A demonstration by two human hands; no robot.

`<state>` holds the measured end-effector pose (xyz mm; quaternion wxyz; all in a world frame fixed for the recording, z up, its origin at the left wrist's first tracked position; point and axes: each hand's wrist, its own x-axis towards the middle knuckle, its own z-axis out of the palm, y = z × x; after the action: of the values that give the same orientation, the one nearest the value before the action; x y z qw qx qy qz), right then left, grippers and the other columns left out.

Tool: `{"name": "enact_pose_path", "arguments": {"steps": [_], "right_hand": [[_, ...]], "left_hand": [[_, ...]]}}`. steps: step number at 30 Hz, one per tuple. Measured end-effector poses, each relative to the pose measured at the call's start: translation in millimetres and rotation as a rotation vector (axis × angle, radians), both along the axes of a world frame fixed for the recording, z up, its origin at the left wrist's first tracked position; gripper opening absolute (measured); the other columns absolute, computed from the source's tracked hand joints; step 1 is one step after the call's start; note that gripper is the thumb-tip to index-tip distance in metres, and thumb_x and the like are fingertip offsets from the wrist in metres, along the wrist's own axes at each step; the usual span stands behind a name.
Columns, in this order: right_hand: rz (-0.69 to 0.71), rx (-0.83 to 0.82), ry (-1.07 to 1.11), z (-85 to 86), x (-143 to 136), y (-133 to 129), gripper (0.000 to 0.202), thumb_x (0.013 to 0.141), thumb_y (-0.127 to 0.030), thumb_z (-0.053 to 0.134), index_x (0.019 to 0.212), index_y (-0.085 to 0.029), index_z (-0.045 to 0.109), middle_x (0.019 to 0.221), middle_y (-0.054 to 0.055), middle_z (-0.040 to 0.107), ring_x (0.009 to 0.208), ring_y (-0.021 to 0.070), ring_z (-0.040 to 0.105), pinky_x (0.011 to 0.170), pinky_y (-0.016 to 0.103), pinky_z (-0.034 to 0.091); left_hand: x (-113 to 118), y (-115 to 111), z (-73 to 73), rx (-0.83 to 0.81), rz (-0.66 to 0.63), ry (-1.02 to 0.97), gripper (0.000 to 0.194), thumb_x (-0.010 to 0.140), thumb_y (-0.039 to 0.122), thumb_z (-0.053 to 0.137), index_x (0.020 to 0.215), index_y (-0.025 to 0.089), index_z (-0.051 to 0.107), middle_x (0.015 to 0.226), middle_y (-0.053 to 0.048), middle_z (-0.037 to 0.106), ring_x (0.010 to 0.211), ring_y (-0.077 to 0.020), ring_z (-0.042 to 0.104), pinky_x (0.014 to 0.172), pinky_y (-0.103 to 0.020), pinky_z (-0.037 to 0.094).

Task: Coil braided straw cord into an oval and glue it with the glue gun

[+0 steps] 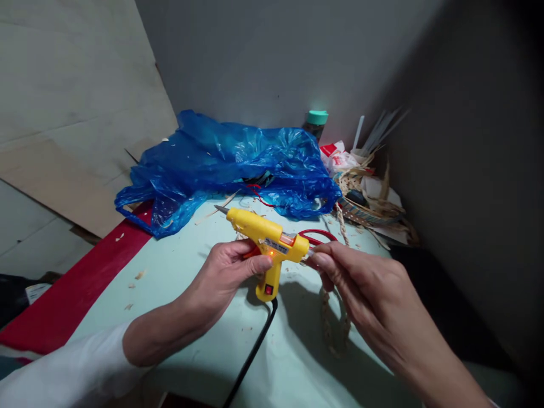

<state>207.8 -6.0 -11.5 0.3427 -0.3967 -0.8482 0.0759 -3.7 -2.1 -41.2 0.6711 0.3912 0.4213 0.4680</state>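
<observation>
A yellow hot glue gun (255, 228) is held above the table, its dark nozzle pointing to the far left. My left hand (232, 272) is wrapped round its grip near the trigger, and a small orange light glows by the thumb. At the gun's rear end, my right hand (361, 277) pinches a clear glue stick (311, 253) that enters the back of the gun. A black cord (255, 348) runs down from the handle. Behind the right fingers lie red-handled scissors (318, 232) and a braided natural-fibre strand (341, 224).
A crumpled blue plastic bag (238, 153) spreads across the back of the pale green table (170, 289). At the back right sit a woven basket (369, 212), several upright glue sticks (380, 133) and a teal-lidded jar (317, 119). Fibre scraps dot the tabletop. A grey wall stands behind.
</observation>
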Motion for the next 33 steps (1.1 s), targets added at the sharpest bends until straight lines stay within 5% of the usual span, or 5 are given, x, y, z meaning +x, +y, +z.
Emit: {"name": "enact_pose_path", "arguments": {"steps": [6, 16, 20, 28, 33], "right_hand": [[-0.121, 0.47, 0.029, -2.1, -3, -12, 0.024, 0.093, 0.0, 0.051, 0.113, -0.012, 0.058, 0.105, 0.013, 0.064, 0.093, 0.0223, 0.06, 0.084, 0.034, 0.045], [0.062, -0.299, 0.318, -28.3, -32, -7, 0.012, 0.101, -0.029, 0.053, 0.1, -0.017, 0.058, 0.084, 0.002, 0.063, 0.069, 0.0127, 0.063, 0.06, 0.02, 0.053], [0.158, -0.827, 0.638, -28.1, -44, -7, 0.044, 0.09, -0.048, 0.071, 0.12, -0.019, 0.059, 0.117, 0.009, 0.066, 0.105, 0.0223, 0.067, 0.09, 0.033, 0.058], [-0.041, -0.669, 0.866, -38.1, -39, -3, 0.035, 0.09, -0.05, 0.07, 0.095, -0.016, 0.059, 0.083, 0.004, 0.061, 0.07, 0.0157, 0.059, 0.06, 0.024, 0.052], [-0.031, -0.669, 1.021, -13.7, -20, 14, 0.035, 0.089, -0.045, 0.07, 0.109, -0.019, 0.055, 0.091, 0.008, 0.061, 0.069, 0.0182, 0.06, 0.046, 0.023, 0.049]], "left_hand": [[-4, 10, 2.0, -0.012, -0.022, -0.223, 0.02, 0.084, 0.024, 0.076, 0.1, 0.012, 0.075, 0.095, -0.008, 0.072, 0.088, -0.0148, 0.064, 0.084, -0.024, 0.05], [-2, 7, 7.5, 0.093, -0.069, -0.312, 0.025, 0.083, 0.028, 0.078, 0.103, 0.013, 0.076, 0.098, -0.008, 0.073, 0.09, -0.0159, 0.065, 0.088, -0.026, 0.05], [4, 2, 10.4, 0.147, 0.004, -0.131, 0.027, 0.076, 0.033, 0.082, 0.094, 0.013, 0.078, 0.092, -0.008, 0.073, 0.087, -0.0191, 0.065, 0.085, -0.029, 0.05], [-13, -2, 24.0, 0.223, -0.112, 0.166, 0.056, 0.074, 0.036, 0.082, 0.126, 0.019, 0.071, 0.112, -0.009, 0.071, 0.086, -0.0193, 0.065, 0.08, -0.03, 0.051], [-67, 35, 19.6, 0.429, 0.017, 0.905, 0.043, 0.086, 0.044, 0.066, 0.114, 0.014, 0.075, 0.119, -0.015, 0.072, 0.095, -0.0264, 0.064, 0.086, -0.036, 0.047]]}}
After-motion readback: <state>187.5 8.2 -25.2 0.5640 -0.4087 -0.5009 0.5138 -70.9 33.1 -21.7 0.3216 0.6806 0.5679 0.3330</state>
